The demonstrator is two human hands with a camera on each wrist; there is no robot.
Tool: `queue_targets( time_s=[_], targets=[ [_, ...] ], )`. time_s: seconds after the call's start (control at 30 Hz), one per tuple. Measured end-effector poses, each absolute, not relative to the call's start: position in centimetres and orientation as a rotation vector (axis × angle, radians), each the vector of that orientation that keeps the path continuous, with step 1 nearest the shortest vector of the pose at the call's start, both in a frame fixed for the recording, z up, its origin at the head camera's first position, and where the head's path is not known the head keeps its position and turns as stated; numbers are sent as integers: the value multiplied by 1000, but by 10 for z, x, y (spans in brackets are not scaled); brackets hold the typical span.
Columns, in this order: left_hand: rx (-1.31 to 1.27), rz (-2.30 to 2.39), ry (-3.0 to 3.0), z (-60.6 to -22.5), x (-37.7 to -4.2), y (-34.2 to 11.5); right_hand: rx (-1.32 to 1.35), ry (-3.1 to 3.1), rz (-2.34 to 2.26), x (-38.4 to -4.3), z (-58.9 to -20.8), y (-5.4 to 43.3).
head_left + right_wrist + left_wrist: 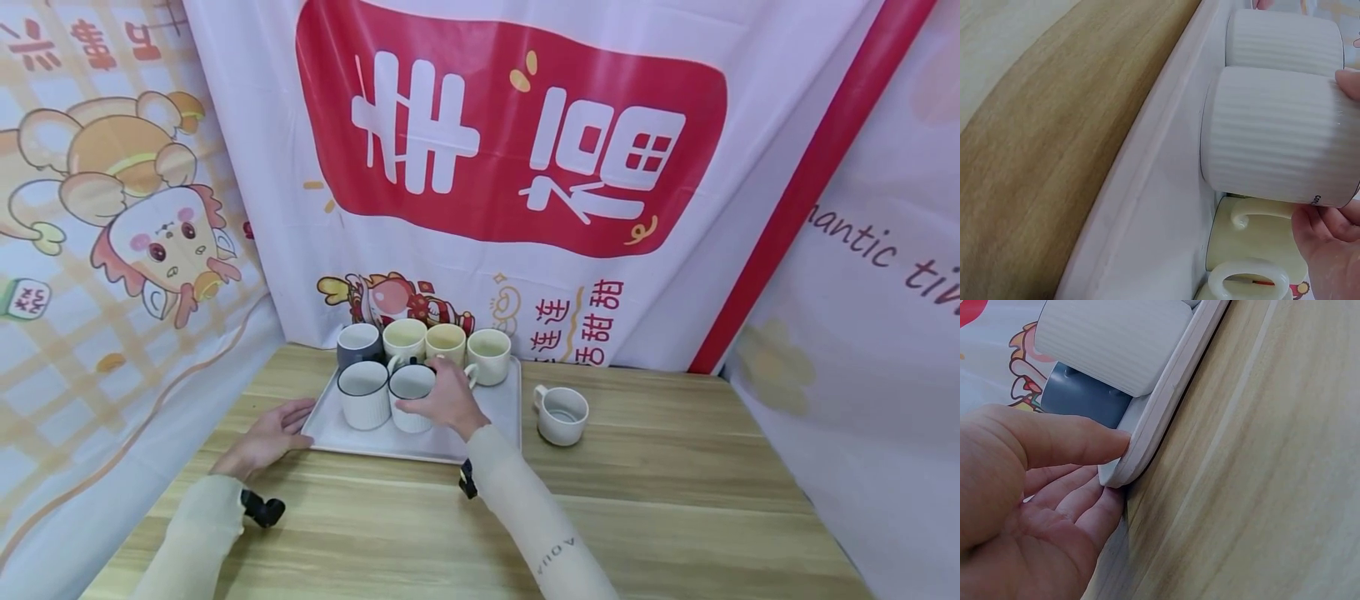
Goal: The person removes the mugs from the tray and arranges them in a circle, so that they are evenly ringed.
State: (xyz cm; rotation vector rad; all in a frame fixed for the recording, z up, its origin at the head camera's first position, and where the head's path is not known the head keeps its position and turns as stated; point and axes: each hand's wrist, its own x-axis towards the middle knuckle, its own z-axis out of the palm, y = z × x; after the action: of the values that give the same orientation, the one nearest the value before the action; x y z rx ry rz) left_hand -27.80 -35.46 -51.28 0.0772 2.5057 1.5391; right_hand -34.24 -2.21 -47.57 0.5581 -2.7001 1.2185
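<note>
My right hand (pixel 444 398) grips a white ribbed mug (pixel 411 410) with a dark rim, thumb on the near side and fingers round the far side. That mug (pixel 1279 134) stands upright on a white tray (pixel 461 437), right beside a matching ribbed mug (pixel 365 402). Behind these two, a dark grey mug (pixel 358 348), two yellowish mugs and a pale cream mug (pixel 489 358) line the tray's back. At the front left corner, my left hand (pixel 270 435) pinches the tray, its thumb (pixel 1079 440) at the rim and its fingers along the outer side.
A separate whitish cup (pixel 562 417) stands on the wooden table (pixel 660 492) to the right of the tray, handle towards the tray. A printed cloth (pixel 510 125) hangs directly behind the tray, and more cloth hangs along the left and right sides.
</note>
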Motion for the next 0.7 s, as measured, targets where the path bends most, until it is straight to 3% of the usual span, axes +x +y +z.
queue_targets(
  time_s=[0.7],
  targets=[
    [44, 1534, 2509, -515, -280, -356, 999, -2608, 1193, -337, -457, 30]
  ],
)
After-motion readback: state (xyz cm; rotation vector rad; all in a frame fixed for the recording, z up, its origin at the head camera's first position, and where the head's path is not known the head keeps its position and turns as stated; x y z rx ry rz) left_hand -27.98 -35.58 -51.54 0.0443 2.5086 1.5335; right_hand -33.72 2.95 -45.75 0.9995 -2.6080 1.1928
